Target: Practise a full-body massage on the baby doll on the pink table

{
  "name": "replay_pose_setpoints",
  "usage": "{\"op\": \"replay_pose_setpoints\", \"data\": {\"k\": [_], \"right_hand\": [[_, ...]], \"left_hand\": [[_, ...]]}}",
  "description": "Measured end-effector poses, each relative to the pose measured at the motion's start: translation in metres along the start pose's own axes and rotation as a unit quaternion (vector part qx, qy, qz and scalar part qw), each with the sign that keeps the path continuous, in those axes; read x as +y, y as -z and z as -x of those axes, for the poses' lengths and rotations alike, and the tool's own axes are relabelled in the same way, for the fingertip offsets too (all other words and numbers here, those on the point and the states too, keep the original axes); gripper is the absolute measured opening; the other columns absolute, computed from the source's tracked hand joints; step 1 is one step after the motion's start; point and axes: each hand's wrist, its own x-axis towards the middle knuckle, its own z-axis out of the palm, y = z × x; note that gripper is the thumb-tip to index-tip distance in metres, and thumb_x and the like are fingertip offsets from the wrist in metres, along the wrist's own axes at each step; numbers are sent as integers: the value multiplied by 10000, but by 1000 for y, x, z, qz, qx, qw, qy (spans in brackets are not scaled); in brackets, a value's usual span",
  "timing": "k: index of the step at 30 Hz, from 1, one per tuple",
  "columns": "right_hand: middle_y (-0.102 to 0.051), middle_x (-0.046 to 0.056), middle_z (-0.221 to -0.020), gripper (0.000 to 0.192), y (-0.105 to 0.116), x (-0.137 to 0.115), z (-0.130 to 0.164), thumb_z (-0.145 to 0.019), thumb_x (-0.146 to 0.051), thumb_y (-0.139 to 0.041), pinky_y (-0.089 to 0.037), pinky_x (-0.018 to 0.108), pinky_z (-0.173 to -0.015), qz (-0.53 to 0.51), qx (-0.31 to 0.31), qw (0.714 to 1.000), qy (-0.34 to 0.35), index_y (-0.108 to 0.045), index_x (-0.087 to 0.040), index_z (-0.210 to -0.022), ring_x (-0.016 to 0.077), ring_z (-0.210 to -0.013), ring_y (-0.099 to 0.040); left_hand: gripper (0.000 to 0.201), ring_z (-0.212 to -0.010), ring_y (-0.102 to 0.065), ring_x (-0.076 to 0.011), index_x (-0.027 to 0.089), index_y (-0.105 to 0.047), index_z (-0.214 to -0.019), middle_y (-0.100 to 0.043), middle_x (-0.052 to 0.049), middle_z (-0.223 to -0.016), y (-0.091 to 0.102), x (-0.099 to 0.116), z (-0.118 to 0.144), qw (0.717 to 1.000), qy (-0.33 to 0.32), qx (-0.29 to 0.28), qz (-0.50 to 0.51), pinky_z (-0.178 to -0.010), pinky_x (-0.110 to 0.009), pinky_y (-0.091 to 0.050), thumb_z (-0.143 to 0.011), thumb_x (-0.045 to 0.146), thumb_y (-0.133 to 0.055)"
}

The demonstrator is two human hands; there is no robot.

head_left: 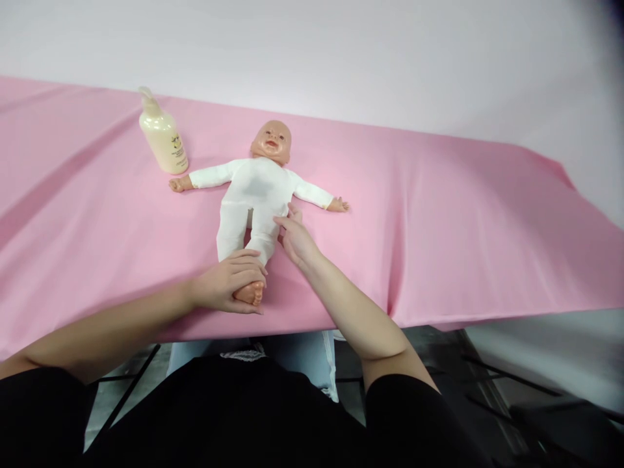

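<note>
A baby doll [258,185] in a white cloth body lies on its back, arms spread and head toward the far side. A grey patch marks its chest. My left hand [233,281] is closed round its lower legs, and one bare foot shows beneath my fingers; the other foot is hidden. At the doll's hip, on the right side of the picture, is my right hand [296,239]. Its fingers are partly stretched and apart, touching the white cloth without wrapping round it.
A pink cloth [453,227] covers the table, with folds on both sides. Left of the doll's head stands a cream pump bottle [166,140], close to one doll hand. Behind the table rises a white wall [341,58]. The table's front edge is near my body.
</note>
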Motion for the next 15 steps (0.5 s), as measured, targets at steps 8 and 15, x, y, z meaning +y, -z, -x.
{"op": "replay_pose_setpoints", "data": {"k": [8,15], "right_hand": [[-608,-18,-1357,662,-2,-4,6,-632,-206,-700,-565,458,-1079,-40,11,999,-15,-407,-333,-1212,222,-1295,-591],[-628,-23,-1273,665,-4,-4,6,-593,-157,-704,-518,437,-1139,-64,14,998,-22,-409,-323,-1165,206,-1272,-608]], "left_hand": [[286,-996,-711,-217,195,-556,-1053,-725,-87,-989,-2,0,1,998,24,-28,46,-1129,-473,-464,-978,469,-589],[205,-1025,-724,-178,201,-584,-1084,-757,-49,-988,-4,-1,3,997,41,-50,49,-1155,-429,-436,-1072,311,-412]]}}
